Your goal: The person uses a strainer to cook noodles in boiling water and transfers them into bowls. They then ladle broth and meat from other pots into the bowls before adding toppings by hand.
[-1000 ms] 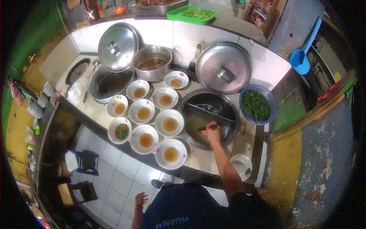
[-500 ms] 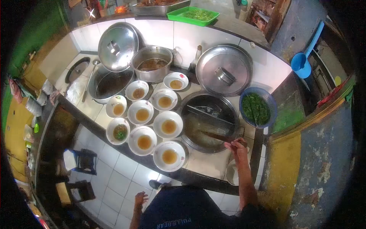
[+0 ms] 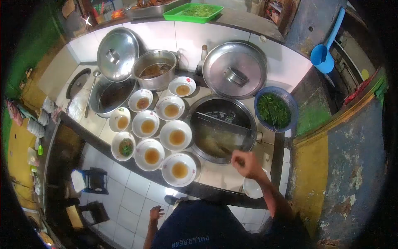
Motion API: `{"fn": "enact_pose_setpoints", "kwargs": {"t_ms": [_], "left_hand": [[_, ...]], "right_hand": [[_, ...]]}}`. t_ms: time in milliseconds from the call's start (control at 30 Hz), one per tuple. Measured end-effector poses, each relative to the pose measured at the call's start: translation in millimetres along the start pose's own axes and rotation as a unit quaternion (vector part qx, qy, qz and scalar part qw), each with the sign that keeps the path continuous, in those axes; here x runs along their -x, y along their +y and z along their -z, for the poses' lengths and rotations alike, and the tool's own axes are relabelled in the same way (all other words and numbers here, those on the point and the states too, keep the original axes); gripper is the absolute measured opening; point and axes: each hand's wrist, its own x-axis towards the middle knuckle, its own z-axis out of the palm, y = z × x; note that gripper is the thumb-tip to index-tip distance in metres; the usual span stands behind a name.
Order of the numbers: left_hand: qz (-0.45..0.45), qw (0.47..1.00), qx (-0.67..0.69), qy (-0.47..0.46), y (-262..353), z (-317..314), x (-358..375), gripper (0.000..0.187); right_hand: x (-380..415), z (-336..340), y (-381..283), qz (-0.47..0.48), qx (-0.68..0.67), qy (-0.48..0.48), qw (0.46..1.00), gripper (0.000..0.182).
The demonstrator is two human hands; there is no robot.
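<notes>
At the far left of the tiled white worktop (image 3: 97,124) a long metal ladle (image 3: 89,93) lies beside a wide steel basin of dark liquid (image 3: 112,96), and a round steel lid with a knob (image 3: 117,54) leans over that basin's back edge. Lower down, the left hand (image 3: 155,213) hangs beside the person's body above the floor tiles, its fingers loosely spread and holding nothing. Just right of the basin stands a deep steel pot of brown broth (image 3: 154,69), and in front of it nine white ceramic bowls sit close together in rows; eight hold brown broth, such as the nearest one with a small printed mark on its rim (image 3: 179,169), while the front-left bowl (image 3: 123,146) holds dark greens. To the right of the bowls a large round steel cooking vat (image 3: 220,129) is sunk into the worktop, filled with murky liquid and crossed by a metal bar, and a second broad steel lid (image 3: 234,69) leans against the white wall tiles behind it. The right hand (image 3: 245,162) hovers over the vat's near rim, its grip pressed together around the end of a thin dark stick-like utensil (image 3: 226,149) whose far end dips into the liquid. Just beyond that hand, at the worktop's front edge, sits an empty white bowl (image 3: 253,189). Further right a blue plastic basket of leafy greens (image 3: 275,110) rests next to the vat, and a blue plastic dipper (image 3: 322,58) hangs on the wall above.
</notes>
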Motion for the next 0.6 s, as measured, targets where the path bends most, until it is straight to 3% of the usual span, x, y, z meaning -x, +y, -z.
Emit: {"fn": "enact_pose_setpoints", "kwargs": {"t_ms": [67, 167, 267, 367, 500, 600], "left_hand": [[-0.001, 1.0, 0.002, 0.003, -1.4, -2.4, 2.3, 0.04], [-0.018, 0.999, 0.051, -0.009, -24.2, 2.3, -11.1, 0.039], [0.019, 0.997, 0.073, -0.024, -37.2, 7.1, -16.5, 0.04], [0.033, 0.998, 0.053, -0.024, -27.2, 8.6, -9.9, 0.04], [0.018, 1.0, -0.001, 0.0, -8.2, 3.6, -0.1, 0.038], [0.004, 1.0, -0.01, -0.003, 3.2, 1.9, 2.2, 0.037]], "right_hand": [[-3.3, -11.4, 22.8, -0.082, -0.156, 0.084, 0.981, 0.004], [0.0, -33.0, 40.4, -0.223, -0.377, 0.203, 0.875, 0.006], [7.6, -39.6, 40.5, -0.234, -0.447, 0.282, 0.816, 0.009], [18.7, -32.1, 34.2, -0.24, -0.447, 0.313, 0.803, 0.01], [36.5, -16.2, 64.3, -0.285, -0.494, 0.307, 0.762, 0.012], [36.5, 0.3, 63.4, -0.315, -0.479, 0.302, 0.762, 0.013]]}}
